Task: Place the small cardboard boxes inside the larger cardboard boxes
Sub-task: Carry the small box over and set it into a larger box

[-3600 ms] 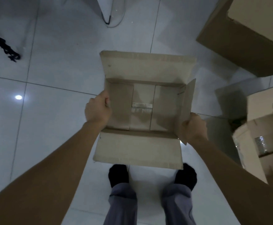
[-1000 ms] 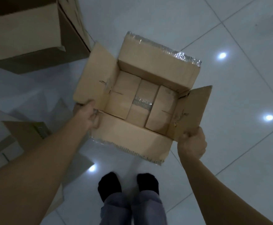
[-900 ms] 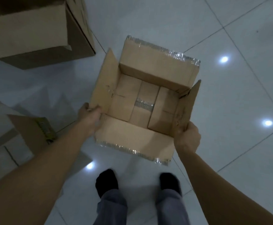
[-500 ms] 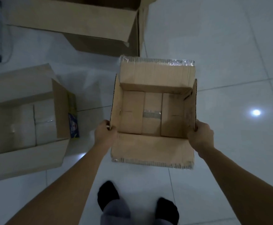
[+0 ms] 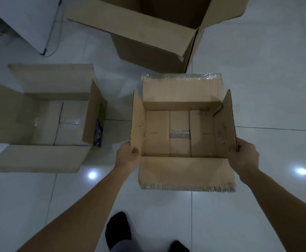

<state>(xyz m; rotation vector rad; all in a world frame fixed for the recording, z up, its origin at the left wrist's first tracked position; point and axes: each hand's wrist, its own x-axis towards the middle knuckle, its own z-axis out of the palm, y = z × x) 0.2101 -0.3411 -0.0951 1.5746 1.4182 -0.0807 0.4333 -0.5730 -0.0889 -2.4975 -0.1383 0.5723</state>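
Note:
I hold a small open cardboard box (image 5: 183, 171) in front of me above the floor, flaps spread and nothing inside. My left hand (image 5: 127, 156) grips its left side flap. My right hand (image 5: 244, 155) grips its right side flap. A large open cardboard box (image 5: 152, 31) stands on the floor just beyond it, its near flap folded down toward me. A second open box (image 5: 39, 157), mid-sized and with nothing in it, sits on the floor to the left.
The floor is glossy white tile (image 5: 275, 88) with light reflections. A white panel with a dark cable (image 5: 30, 24) stands at the top left. My feet in dark socks (image 5: 118, 230) are below the held box.
I have turned with the small box in both hands. The large box and the mid-sized box have come fully into view, and the held box now faces the large box squarely.

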